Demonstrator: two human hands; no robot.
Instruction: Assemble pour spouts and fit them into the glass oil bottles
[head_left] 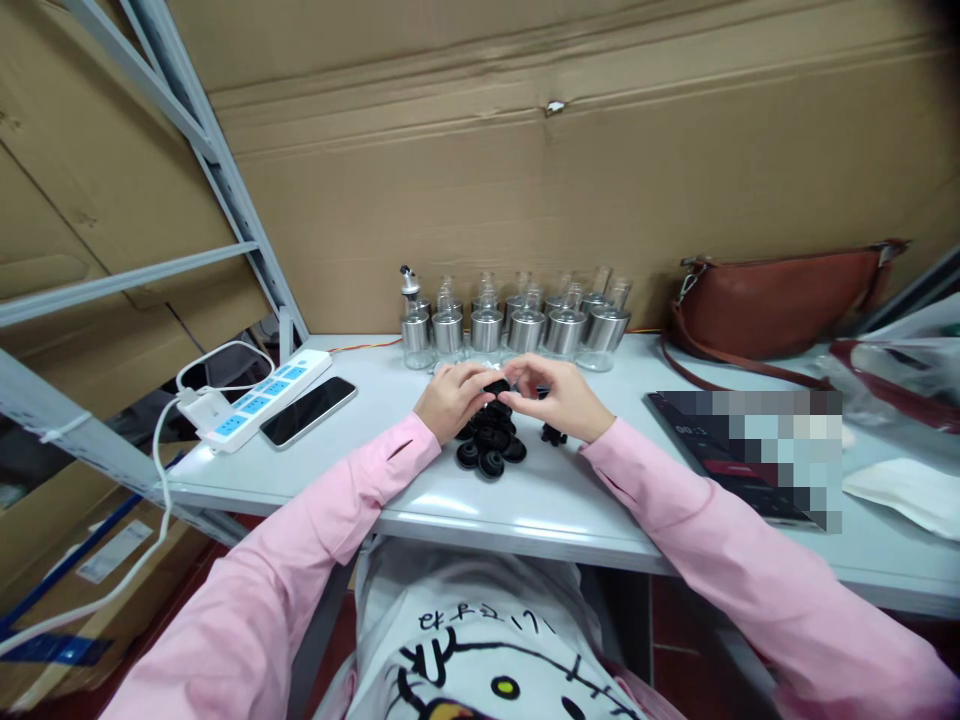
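My left hand point(455, 398) and my right hand point(559, 393) meet over the middle of the table. Between their fingertips they pinch a small black round part point(497, 386), which looks like a bottle stopper; the fingers partly cover it. Just below lies a pile of similar black ringed stoppers point(491, 440). Beside my right wrist is a little heap of smaller black pieces point(553, 434), partly hidden by the hand. Behind my hands stand several glass bottles with steel sleeves point(487, 330). The leftmost bottle point(416, 335) carries a pour spout point(409, 280).
On the left are a white power strip point(259, 400) with a plugged-in charger and a phone point(309, 411). A tablet-like dark screen point(720, 450), partly pixelated, lies at the right. Behind it sit a brown bag point(780, 300) and a plastic bag point(922, 360). Cardboard backs the table.
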